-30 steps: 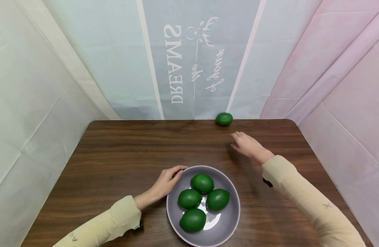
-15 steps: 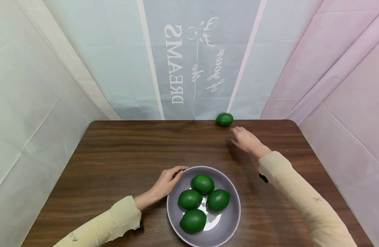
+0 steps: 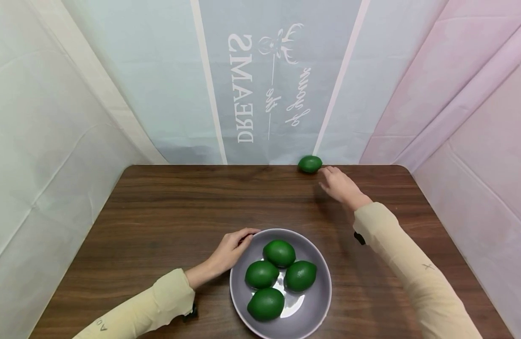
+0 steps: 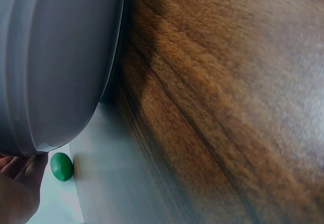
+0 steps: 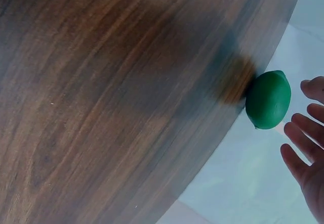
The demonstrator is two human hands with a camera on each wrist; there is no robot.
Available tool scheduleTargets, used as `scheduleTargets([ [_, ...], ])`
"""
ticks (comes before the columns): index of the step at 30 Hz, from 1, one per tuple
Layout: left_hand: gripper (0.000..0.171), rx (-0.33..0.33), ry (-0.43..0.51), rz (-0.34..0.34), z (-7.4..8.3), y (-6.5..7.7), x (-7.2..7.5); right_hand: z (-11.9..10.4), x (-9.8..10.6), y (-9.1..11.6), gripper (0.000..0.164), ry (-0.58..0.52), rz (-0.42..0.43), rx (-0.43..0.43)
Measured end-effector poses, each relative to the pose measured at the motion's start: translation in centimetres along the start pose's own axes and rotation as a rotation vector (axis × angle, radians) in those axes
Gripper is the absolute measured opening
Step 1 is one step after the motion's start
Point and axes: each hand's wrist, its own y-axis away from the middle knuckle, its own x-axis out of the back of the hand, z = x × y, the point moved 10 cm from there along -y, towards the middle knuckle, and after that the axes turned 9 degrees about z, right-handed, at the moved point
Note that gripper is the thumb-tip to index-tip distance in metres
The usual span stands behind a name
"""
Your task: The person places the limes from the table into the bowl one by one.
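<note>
A grey bowl [image 3: 309, 313] stands on the wooden table near the front, holding several green limes [image 3: 300, 276]. My left hand [image 3: 228, 250] grips its upper left rim, fingers and thumb at the edge; in the left wrist view the bowl's outer wall [image 4: 71, 62] hides part of that hand. One more lime [image 3: 310, 164] lies at the table's back edge. My right hand [image 3: 341, 184] is just to the right of this lime and slightly nearer me, with its fingertips close to it. In the right wrist view, the spread fingers [image 5: 302, 138] are beside the lime, holding nothing.
The dark wooden table [image 3: 180, 202] ends at a pale blue printed cloth [image 3: 264, 94] behind the single lime. White cloth [image 3: 52, 117] hangs on the left, and pinkish cloth [image 3: 476, 117] on the right.
My right hand has moved forward toward the lime at the back edge, its fingertips now much closer. The left hand has stayed on the bowl's rim.
</note>
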Motion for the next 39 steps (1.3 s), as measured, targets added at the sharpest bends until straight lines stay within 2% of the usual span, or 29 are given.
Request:
scheduleTargets([
  [14,0.024,0.028,-0.001,-0.006,-0.2,0.0,0.2,0.1,0.3,-1.3,0.038,-0.017,0.123,0.031],
  [24,0.024,0.018,-0.006,-0.008,0.0,-0.1,0.3,0.5,-0.1,-2.2,0.046,-0.030,0.114,-0.003],
  [31,0.024,-0.018,-0.013,-0.005,0.1,-0.1,0.1,1.0,-0.4,-3.0,0.049,-0.049,0.124,-0.015],
  [39,0.025,0.010,-0.006,-0.017,-0.2,-0.1,0.0,1.4,-1.4,-3.8,0.052,-0.027,0.112,-0.033],
])
